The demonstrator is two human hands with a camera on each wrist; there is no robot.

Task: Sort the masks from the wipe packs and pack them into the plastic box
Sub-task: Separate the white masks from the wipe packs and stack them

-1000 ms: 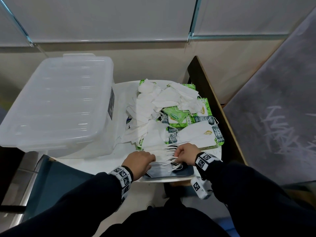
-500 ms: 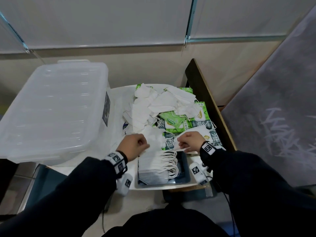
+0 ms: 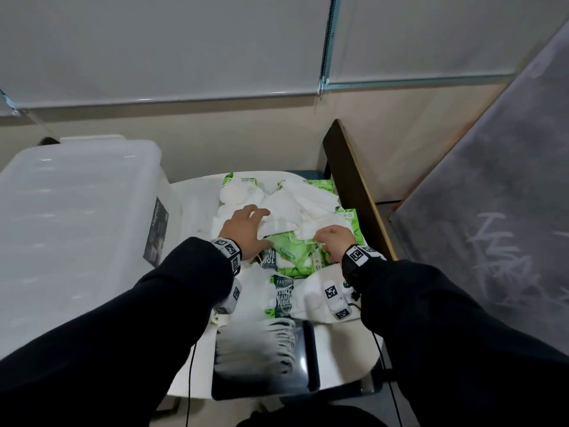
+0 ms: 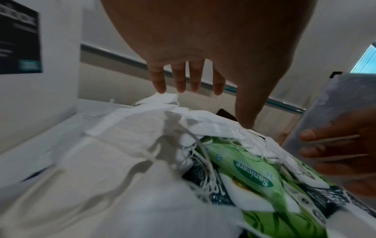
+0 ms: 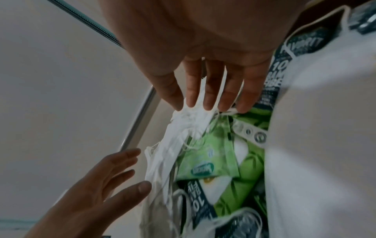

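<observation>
wipe packs (image 3: 292, 257) half-buried under masks (image 3: 286, 208) — labels blurred

- The plastic box (image 3: 77, 229) stands at the left of my desk (image 3: 191, 192).
- Loose masks (image 3: 286, 204) lie on the wipe packs (image 3: 292, 257), right of the box.
- Nearer me, stacked masks (image 3: 255, 349) rest on a tray (image 3: 308, 359).

Both dark-sleeved arms reach forward side by side; left hand (image 3: 246, 229) lies palm down with fingers (image 4: 179, 77) straight and spread, while right hand (image 3: 334, 241) has fingertips (image 5: 209, 99) extended downward, thumb alongside, wrists banded with markers.
</observation>
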